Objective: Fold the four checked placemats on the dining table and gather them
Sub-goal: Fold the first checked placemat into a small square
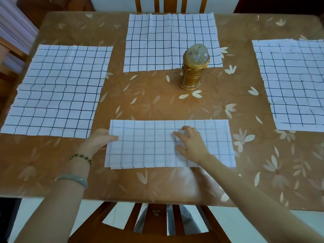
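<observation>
Four white placemats with dark checks lie on the dining table [157, 186]. The near placemat [143, 144] is folded in half, pale back side up, in front of me. My left hand [100, 139] holds its left edge, thumb on top and fingers underneath. My right hand [191, 144] lies flat on its middle with fingers spread. The left placemat [57, 90], the far placemat [168, 41] and the right placemat [294, 83] lie unfolded and flat.
A gold lantern [193, 67] with a clear dome stands in the table's middle, overlapping the far placemat's near right corner. A wooden chair [157, 225] sits below the near table edge and another chair [171, 4] at the far side.
</observation>
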{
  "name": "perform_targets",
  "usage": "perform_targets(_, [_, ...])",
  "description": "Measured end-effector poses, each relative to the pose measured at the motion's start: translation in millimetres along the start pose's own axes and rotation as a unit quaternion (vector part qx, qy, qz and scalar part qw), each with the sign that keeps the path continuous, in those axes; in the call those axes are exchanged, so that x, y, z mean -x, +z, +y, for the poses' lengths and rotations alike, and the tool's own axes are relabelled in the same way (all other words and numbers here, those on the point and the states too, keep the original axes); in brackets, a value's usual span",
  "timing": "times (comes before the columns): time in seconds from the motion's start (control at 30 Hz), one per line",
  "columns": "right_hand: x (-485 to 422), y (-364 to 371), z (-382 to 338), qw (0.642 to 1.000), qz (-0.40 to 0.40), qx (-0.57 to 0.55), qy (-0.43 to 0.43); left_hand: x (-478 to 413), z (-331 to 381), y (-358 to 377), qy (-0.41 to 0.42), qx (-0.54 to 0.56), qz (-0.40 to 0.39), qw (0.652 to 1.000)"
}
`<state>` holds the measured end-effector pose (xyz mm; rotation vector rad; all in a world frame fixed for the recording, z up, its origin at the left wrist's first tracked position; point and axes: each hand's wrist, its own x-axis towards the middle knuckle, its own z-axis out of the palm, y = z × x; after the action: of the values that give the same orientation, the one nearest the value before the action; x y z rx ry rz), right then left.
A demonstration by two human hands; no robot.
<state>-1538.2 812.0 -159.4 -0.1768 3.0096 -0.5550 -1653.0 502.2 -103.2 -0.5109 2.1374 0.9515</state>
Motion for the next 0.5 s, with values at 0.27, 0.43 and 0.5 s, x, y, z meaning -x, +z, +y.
perform_targets(0.27, [-4, 6, -39, 0.986, -0.133, 0.038, 0.088, 33, 16, -27, 0.075, 0.005, 0.045, 0.996])
perform_targets(0.43, [-11, 7, -49, 0.978, -0.16, 0.055, 0.121, 60, 38, -22, 0.139, -0.038, 0.097, 0.985])
perform_targets(0.5, [-12, 6, -50, 0.975, -0.172, 0.067, 0.122, 71, 49, -16, 0.168, -0.051, 0.107, 0.979])
